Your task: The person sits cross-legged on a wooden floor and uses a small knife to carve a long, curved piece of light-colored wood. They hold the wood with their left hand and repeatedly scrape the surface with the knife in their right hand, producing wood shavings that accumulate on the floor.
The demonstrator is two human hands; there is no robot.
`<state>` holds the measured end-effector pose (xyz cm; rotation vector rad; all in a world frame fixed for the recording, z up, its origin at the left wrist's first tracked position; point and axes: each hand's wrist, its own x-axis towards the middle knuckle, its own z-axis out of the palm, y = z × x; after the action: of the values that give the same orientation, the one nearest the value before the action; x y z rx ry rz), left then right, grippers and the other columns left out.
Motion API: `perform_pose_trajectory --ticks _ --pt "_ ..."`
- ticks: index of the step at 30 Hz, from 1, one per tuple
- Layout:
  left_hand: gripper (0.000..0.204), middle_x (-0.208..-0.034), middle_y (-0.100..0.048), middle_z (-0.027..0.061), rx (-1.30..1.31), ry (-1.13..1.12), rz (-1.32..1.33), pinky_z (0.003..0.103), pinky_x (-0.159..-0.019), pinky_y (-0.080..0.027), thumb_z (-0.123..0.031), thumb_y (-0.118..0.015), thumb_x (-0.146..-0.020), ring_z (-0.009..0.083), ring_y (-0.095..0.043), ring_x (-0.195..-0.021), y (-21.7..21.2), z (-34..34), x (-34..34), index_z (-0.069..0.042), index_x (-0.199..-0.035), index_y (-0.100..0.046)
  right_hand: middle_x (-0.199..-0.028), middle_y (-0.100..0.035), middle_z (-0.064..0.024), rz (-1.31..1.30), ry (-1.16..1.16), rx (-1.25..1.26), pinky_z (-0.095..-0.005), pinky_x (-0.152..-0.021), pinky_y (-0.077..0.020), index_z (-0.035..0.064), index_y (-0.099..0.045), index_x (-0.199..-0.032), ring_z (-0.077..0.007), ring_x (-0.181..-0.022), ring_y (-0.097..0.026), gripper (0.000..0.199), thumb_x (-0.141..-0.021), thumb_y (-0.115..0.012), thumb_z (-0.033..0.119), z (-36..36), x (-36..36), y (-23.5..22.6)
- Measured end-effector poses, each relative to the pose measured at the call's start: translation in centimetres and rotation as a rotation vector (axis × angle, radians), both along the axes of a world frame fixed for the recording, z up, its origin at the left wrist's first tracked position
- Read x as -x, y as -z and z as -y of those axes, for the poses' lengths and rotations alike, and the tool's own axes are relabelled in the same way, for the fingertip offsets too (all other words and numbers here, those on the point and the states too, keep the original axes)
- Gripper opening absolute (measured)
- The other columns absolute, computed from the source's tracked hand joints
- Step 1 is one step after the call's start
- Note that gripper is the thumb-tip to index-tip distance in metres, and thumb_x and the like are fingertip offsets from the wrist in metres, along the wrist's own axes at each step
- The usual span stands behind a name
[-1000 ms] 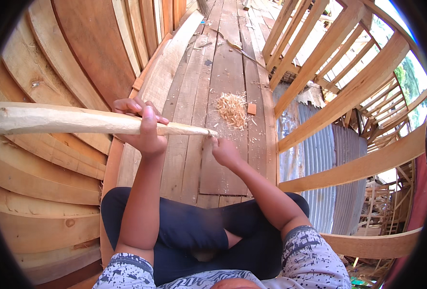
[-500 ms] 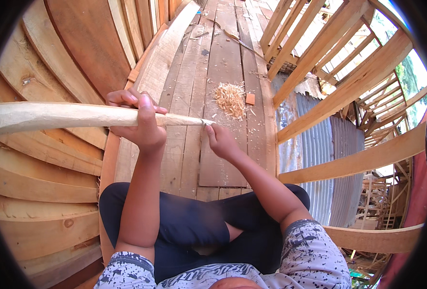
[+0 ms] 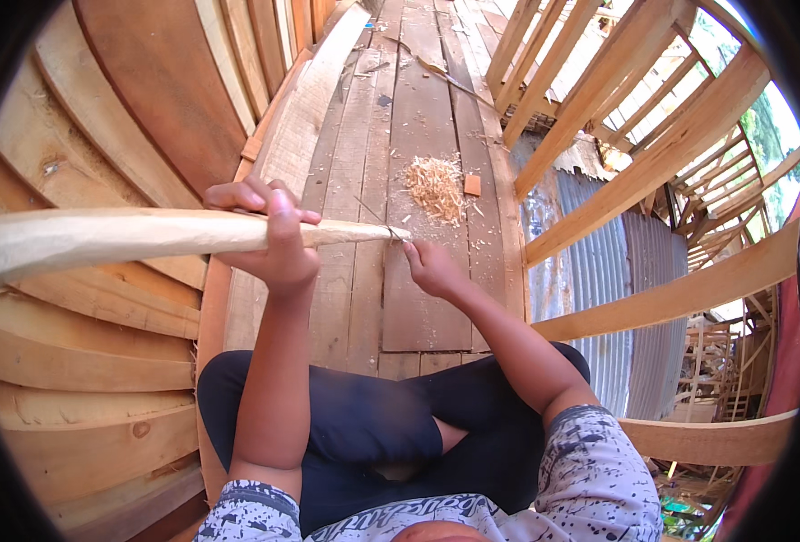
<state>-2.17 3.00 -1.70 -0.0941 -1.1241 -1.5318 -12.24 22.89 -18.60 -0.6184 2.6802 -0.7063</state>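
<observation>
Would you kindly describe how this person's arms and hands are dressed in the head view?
Both forearms are bare, and the left hand and right hand wear no gloves, rings or watch that I can see. Short sleeves in pale grey with dark speckled print end above the elbows.

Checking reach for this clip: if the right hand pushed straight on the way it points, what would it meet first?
The right hand points up at the tapered tip of the wooden pole, which it already seems to touch; depth is unclear.
</observation>
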Motion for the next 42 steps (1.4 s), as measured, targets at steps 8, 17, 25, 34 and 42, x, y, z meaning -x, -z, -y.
perform_pose_trajectory --ticks 8,17,25,34,42 --pt "0.020 -0.063 -0.039 0.0006 0.029 -0.058 0.067 0.022 -0.042 -0.042 -0.005 -0.053 -0.083 0.0103 -0.038 -0.047 -0.8 -0.2 -0.7 -0.012 -0.091 -0.037 -0.090 -0.070 -0.0191 0.014 -0.008 -0.255 -0.0434 -0.077 -0.0506 0.0005 -0.069 -0.100 -0.0326 -0.084 -0.067 0.034 -0.095 -0.059 0.033 -11.8 8.0 -6.5" --pt "0.026 -0.064 -0.036 0.0014 0.069 -0.015 0.005 0.025 -0.042 -0.048 -0.004 -0.055 -0.083 0.0117 -0.039 -0.050 -2.4 0.2 -0.1 -0.012 -0.095 -0.033 -0.094 -0.075 -0.0080 0.345 -0.279 -0.301 -0.0328 -0.078 -0.0540 0.0052 -0.075 -0.103 -0.0194 -0.086 -0.070 0.034 -0.074 -0.085 0.019 -16.5 10.0 1.5" --pt "0.027 -0.063 -0.038 -0.0006 0.062 -0.035 0.031 0.024 -0.046 -0.047 -0.010 -0.059 -0.084 0.0104 -0.041 -0.049 -2.9 0.6 -0.2 -0.015 -0.094 -0.034 -0.095 -0.074 -0.0136 0.128 -0.098 0.021 -0.0365 -0.080 -0.0528 0.0072 -0.074 -0.106 -0.0262 -0.086 -0.069 0.032 -0.076 -0.082 0.016 -15.2 11.2 2.7" --pt "0.025 -0.062 -0.039 -0.0021 0.091 0.029 0.069 0.025 -0.052 -0.049 -0.012 -0.060 -0.086 0.0100 -0.040 -0.054 -3.0 -0.4 -0.1 -0.015 -0.094 -0.037 -0.095 -0.073 -0.0158 -0.086 0.165 0.009 -0.0369 -0.078 -0.0526 0.0085 -0.074 -0.108 -0.0269 -0.086 -0.069 0.028 -0.080 -0.078 0.012 -13.2 9.8 4.5" --pt "0.023 -0.062 -0.039 -0.0006 0.116 -0.003 0.073 0.027 -0.053 -0.053 -0.010 -0.057 -0.087 0.0108 -0.040 -0.054 -2.3 0.6 0.1 -0.013 -0.093 -0.036 -0.092 -0.073 -0.0142 -0.056 0.073 -0.044 -0.0399 -0.075 -0.0523 0.0117 -0.073 -0.109 -0.0280 -0.085 -0.070 0.029 -0.082 -0.076 0.019 -9.4 8.0 3.9"
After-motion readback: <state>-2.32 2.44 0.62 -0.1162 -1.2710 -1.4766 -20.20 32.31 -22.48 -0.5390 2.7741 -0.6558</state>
